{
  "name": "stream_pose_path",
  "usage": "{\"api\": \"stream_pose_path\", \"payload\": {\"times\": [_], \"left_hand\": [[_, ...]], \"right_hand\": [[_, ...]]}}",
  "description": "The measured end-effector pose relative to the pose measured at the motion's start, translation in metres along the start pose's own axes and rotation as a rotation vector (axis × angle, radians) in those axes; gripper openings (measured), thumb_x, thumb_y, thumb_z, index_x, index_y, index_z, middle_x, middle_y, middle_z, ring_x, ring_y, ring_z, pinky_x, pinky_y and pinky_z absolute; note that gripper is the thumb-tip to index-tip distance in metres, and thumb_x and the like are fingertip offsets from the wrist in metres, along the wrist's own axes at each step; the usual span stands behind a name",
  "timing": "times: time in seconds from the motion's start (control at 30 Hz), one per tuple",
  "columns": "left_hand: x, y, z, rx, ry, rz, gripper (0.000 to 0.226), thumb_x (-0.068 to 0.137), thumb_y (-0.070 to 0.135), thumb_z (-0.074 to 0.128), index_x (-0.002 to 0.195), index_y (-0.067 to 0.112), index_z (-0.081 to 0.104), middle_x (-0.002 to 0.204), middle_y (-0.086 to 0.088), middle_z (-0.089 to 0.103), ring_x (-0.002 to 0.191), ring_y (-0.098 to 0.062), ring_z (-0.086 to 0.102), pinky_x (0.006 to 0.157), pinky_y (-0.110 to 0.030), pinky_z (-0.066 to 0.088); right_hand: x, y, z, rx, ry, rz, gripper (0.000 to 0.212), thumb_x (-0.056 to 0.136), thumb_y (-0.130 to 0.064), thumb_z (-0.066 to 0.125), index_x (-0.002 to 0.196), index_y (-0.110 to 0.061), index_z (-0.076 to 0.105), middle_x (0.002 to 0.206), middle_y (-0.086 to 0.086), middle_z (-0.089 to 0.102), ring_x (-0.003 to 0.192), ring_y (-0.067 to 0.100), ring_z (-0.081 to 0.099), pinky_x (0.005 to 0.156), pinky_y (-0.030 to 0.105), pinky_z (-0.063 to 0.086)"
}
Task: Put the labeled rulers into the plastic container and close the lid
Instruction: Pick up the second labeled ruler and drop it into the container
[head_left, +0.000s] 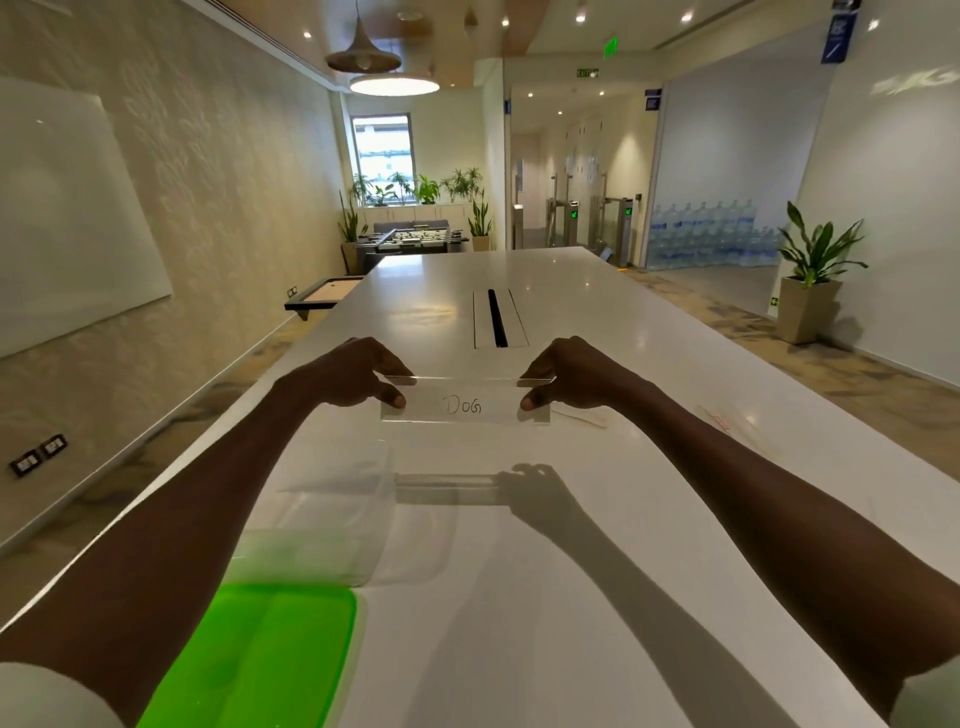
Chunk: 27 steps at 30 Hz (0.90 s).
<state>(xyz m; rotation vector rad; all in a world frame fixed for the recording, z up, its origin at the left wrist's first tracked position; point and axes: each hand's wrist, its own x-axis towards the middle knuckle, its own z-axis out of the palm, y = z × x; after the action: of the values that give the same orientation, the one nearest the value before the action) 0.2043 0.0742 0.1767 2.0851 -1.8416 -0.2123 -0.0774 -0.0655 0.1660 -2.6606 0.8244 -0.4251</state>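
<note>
I hold a clear flat plastic ruler labeled "DOG" (466, 405) above the long white table (597, 545), my left hand (358, 374) pinching one end and my right hand (563, 374) pinching the other. The clear plastic container (337, 519) sits open beneath my left forearm, its bright green lid (270, 654) lying just nearer me.

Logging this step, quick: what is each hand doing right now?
Left hand: pinches the left end of the clear ruler labeled "DOG", held above the table.
Right hand: pinches the ruler's right end.
</note>
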Motion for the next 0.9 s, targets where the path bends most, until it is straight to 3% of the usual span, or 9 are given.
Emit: {"api": "stream_pose_path", "payload": {"times": [0.13,0.23,0.33,0.43,0.57,0.77,0.9], "left_hand": [[-0.020,-0.023,-0.022,0.022,0.013,-0.027,0.044,0.071,0.019,0.081,0.114,0.018,0.070,0.116,0.000,0.070,0.096,-0.008,0.057,0.085,-0.022,0.037],[-0.039,-0.045,-0.034,0.020,0.010,-0.065,0.044,0.071,0.018,0.081,0.113,0.021,0.070,0.116,0.002,0.070,0.089,-0.002,0.056,0.075,-0.016,0.038],[-0.057,-0.068,-0.043,0.001,0.021,-0.114,0.044,0.071,0.017,0.082,0.113,0.022,0.071,0.116,0.004,0.070,0.082,0.010,0.053,0.064,-0.010,0.038],[-0.075,-0.090,-0.050,0.022,0.024,-0.138,0.045,0.072,0.016,0.081,0.115,0.019,0.069,0.117,0.001,0.069,0.080,0.005,0.055,0.059,-0.010,0.038],[-0.095,-0.116,-0.055,0.033,0.009,-0.150,0.044,0.074,0.011,0.079,0.116,0.015,0.069,0.119,-0.004,0.069,0.095,-0.012,0.057,0.084,-0.025,0.042],[-0.108,-0.158,-0.044,0.088,-0.022,-0.225,0.045,0.074,0.017,0.079,0.117,0.022,0.068,0.122,-0.001,0.067,0.113,-0.020,0.057,0.100,-0.038,0.044],[-0.107,-0.173,-0.027,0.201,-0.011,-0.173,0.045,0.074,0.023,0.079,0.118,0.024,0.068,0.124,0.001,0.067,0.120,-0.018,0.054,0.097,-0.025,0.033]], "right_hand": [[0.009,-0.033,0.007,-0.003,-0.002,-0.052,0.043,0.076,-0.026,0.081,0.114,-0.008,0.072,0.115,0.009,0.072,0.096,0.015,0.065,0.072,0.019,0.043],[0.016,-0.059,0.019,0.005,-0.003,-0.088,0.043,0.075,-0.026,0.081,0.113,-0.008,0.072,0.114,0.009,0.073,0.094,0.014,0.065,0.073,0.020,0.049],[0.023,-0.085,0.033,0.009,-0.005,-0.118,0.044,0.074,-0.028,0.082,0.112,-0.008,0.073,0.111,0.009,0.074,0.098,0.019,0.068,0.083,0.031,0.055],[0.030,-0.110,0.049,-0.002,-0.006,-0.146,0.044,0.074,-0.031,0.082,0.111,-0.008,0.073,0.110,0.009,0.074,0.097,0.021,0.068,0.085,0.037,0.057],[0.042,-0.139,0.074,-0.037,-0.021,-0.158,0.046,0.074,-0.034,0.081,0.111,-0.008,0.073,0.111,0.008,0.074,0.096,0.022,0.067,0.083,0.036,0.056],[0.058,-0.166,0.109,-0.063,-0.058,-0.127,0.047,0.072,-0.036,0.082,0.110,-0.008,0.073,0.108,0.007,0.074,0.094,0.021,0.068,0.080,0.033,0.055],[0.065,-0.169,0.132,-0.099,-0.104,-0.081,0.043,0.069,-0.034,0.084,0.104,-0.010,0.075,0.100,0.008,0.074,0.086,0.022,0.067,0.077,0.035,0.057]]}}
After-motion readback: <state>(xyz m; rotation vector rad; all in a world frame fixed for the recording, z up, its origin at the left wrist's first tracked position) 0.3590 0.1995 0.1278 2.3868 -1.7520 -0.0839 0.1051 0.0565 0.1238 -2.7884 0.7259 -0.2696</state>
